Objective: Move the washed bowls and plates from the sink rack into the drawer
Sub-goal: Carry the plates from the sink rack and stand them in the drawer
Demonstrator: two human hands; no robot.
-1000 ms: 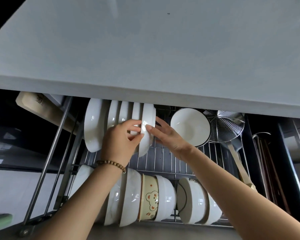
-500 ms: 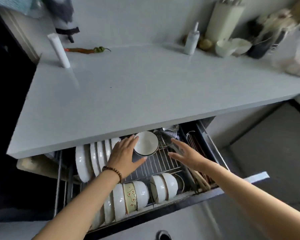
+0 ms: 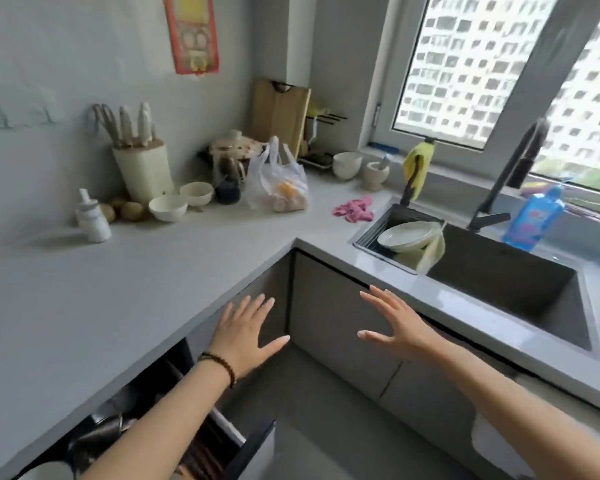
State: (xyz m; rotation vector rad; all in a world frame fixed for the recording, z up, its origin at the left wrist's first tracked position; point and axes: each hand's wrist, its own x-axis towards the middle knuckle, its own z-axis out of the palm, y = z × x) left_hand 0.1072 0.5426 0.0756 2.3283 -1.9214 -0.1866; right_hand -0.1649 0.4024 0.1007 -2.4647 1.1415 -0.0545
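White plates [image 3: 408, 234] lie stacked in the sink rack [image 3: 378, 226] at the left end of the dark sink [image 3: 506, 285]. The open drawer [image 3: 243, 448] shows at the bottom left under the counter, mostly hidden by my left arm. My left hand [image 3: 245, 332] hovers with spread fingers in front of the cabinet corner, holding nothing. Level with it, my right hand [image 3: 394, 323] is stretched out flat and empty below the sink's front edge. Both hands are well short of the rack.
The grey L-shaped counter [image 3: 136, 289] carries a knife block [image 3: 142, 168], two small bowls [image 3: 168, 207], a plastic bag of fruit [image 3: 279, 188], pink gloves [image 3: 354, 211] and a white bottle [image 3: 92, 221]. A black tap [image 3: 499, 188] and blue soap bottle [image 3: 532, 220] stand behind the sink.
Both hands left the dishes in the drawer and rose empty. My view swung up and right from the drawer to the counter corner and the sink.
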